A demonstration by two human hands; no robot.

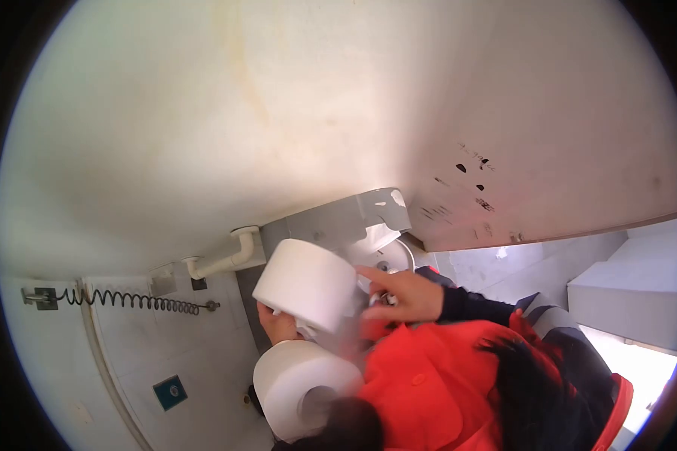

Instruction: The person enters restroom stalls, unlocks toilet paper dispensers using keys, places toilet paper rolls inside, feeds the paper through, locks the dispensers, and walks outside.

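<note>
A large white toilet paper roll [305,282] is held up in front of my body. My left hand [278,325] grips it from below at its left side; most of those fingers are hidden behind it. Below it, a second toilet paper roll [301,387] rests against my red jacket [429,383], its core hole facing the jacket. My right hand [408,295] is at the upper roll's right edge, index finger stretched toward it. Small shiny metal pieces [384,299] show in its curled fingers; their kind is unclear.
Behind the rolls is a white round-rimmed fixture [399,255] beside a grey panel [316,223]. A white pipe [226,263] runs along the wall. Left are a coiled black cord [128,301] and a teal square [170,392]. A marked panel [519,165] stands at right.
</note>
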